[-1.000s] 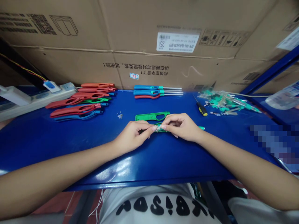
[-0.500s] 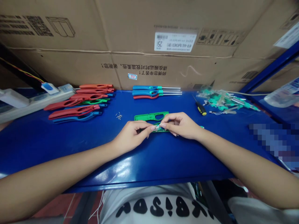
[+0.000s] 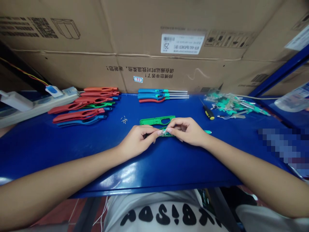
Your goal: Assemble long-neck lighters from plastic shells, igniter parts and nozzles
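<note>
My left hand (image 3: 139,139) and my right hand (image 3: 189,131) meet at the middle of the table, fingertips pinched. Between them is a small clear-and-teal lighter part (image 3: 164,131), mostly covered by the fingers. Under the fingertips lies a green lighter casing half (image 3: 171,135), partly hidden by my right hand. Beyond my right hand a teal tip (image 3: 208,132) sticks out. Just behind, another green casing half (image 3: 152,121) rests with its hollow inner side up.
Small screws (image 3: 124,120) lie left of the casing. Red and blue lighter casings (image 3: 79,115) are piled at the left, by a power strip (image 3: 45,108). Assembled lighters (image 3: 151,96) lie at the back. A screwdriver (image 3: 208,112) and teal inner parts (image 3: 231,104) are at the right.
Both hands keep their pinch on the small part over the green casing, with barely any motion. The view has shifted slightly, and more of the teal tip shows beyond my right hand.
</note>
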The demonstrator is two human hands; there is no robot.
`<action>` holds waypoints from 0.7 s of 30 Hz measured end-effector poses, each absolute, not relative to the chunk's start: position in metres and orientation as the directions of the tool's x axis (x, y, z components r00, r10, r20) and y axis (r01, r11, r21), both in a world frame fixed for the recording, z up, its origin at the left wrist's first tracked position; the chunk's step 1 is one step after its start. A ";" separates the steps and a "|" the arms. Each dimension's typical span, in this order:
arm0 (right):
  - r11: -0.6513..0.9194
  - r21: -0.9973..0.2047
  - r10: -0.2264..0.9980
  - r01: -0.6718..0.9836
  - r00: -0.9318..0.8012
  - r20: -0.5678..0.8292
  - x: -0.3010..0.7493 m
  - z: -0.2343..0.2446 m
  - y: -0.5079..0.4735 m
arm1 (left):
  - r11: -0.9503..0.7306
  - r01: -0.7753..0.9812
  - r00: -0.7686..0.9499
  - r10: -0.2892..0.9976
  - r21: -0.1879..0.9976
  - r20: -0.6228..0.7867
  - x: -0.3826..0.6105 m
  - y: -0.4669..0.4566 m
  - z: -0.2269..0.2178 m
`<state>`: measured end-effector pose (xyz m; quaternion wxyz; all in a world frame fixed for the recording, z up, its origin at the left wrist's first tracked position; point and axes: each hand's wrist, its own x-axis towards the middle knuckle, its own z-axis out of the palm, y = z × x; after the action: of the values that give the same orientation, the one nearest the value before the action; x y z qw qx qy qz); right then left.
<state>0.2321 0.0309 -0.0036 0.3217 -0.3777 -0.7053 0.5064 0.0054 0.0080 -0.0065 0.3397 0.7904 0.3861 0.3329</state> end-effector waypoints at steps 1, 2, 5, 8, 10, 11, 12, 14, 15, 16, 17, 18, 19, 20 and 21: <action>0.179 -0.962 0.858 0.209 -0.511 0.049 0.232 -0.003 0.031 | -0.470 0.384 0.480 0.837 0.795 0.263 0.005 0.008 -0.006; 0.159 -0.964 0.857 0.211 -0.514 0.029 0.233 -0.003 0.032 | -0.469 0.383 0.481 0.837 0.796 0.262 0.005 0.008 -0.006; 0.151 -0.964 0.858 0.218 -0.513 0.018 0.234 -0.002 0.033 | -0.466 0.380 0.482 0.837 0.799 0.260 0.005 0.007 -0.006; 0.186 -0.957 0.857 0.225 -0.514 0.045 0.234 -0.001 0.033 | -0.467 0.374 0.481 0.836 0.802 0.263 0.005 0.007 -0.007; 0.194 -0.956 0.854 0.219 -0.518 0.054 0.235 -0.001 0.034 | -0.474 0.372 0.479 0.834 0.798 0.273 0.004 0.007 -0.006; 0.191 -0.957 0.854 0.219 -0.518 0.052 0.235 -0.001 0.034 | -0.472 0.371 0.476 0.836 0.800 0.273 0.003 0.008 -0.006; 0.185 -0.957 0.856 0.223 -0.515 0.046 0.235 -0.001 0.034 | -0.460 0.366 0.468 0.842 0.809 0.267 0.002 0.010 -0.005; 0.167 -0.958 0.865 0.234 -0.501 0.028 0.235 -0.001 0.035 | -0.406 0.363 0.437 0.869 0.839 0.231 -0.003 0.013 -0.001; 0.157 -0.958 0.868 0.239 -0.496 0.019 0.236 -0.001 0.035 | -0.372 0.368 0.417 0.885 0.852 0.206 -0.005 0.014 0.001; 0.149 -0.959 0.870 0.242 -0.493 0.011 0.236 -0.002 0.036 | -0.348 0.389 0.405 0.896 0.853 0.181 -0.008 0.016 0.003; 0.143 -0.960 0.870 0.242 -0.493 0.005 0.237 -0.002 0.036 | -0.344 0.416 0.403 0.900 0.842 0.168 -0.010 0.017 0.005; 0.139 -0.960 0.868 0.242 -0.496 0.001 0.237 -0.002 0.037 | -0.352 0.449 0.411 0.898 0.821 0.161 -0.013 0.018 0.007; 0.139 -0.960 0.867 0.241 -0.499 0.000 0.238 -0.002 0.037 | -0.376 0.482 0.421 0.891 0.791 0.166 -0.014 0.019 0.007; 0.140 -0.960 0.865 0.241 -0.501 0.000 0.238 -0.002 0.037 | -0.408 0.511 0.434 0.882 0.757 0.182 -0.015 0.020 0.007; 0.141 -0.961 0.865 0.240 -0.502 0.002 0.239 -0.002 0.038 | -0.442 0.536 0.447 0.871 0.719 0.203 -0.016 0.020 0.007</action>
<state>0.2389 0.0378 -0.0021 0.3004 -0.3984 -0.6931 0.5202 -0.0156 0.0204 0.0068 0.2917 0.7989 0.4404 0.2876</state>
